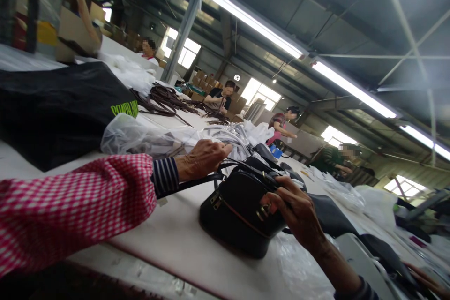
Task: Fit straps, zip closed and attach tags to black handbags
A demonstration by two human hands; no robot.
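Note:
A black handbag (235, 211) sits tilted on the white table, with gold-coloured zip pulls, a brown trim line and a metal fitting on its front. My right hand (295, 208) is closed on the bag's upper right side, its fingers curled beside the metal fitting and a small reddish piece. Left of the bag's top, my left hand (204, 157) is closed with fingertips pinched together; what lies between them is too small to make out. A black strap (197, 182) runs from the bag under my left wrist. Red-and-white checked cloth covers my left forearm.
A large black bag (59, 108) with green lettering lies at the left. Clear plastic (133, 133), brown straps (163, 98) and more black bags (330, 213) cover parts of the table (168, 229). Several people work farther back; another hand (427, 281) shows at lower right.

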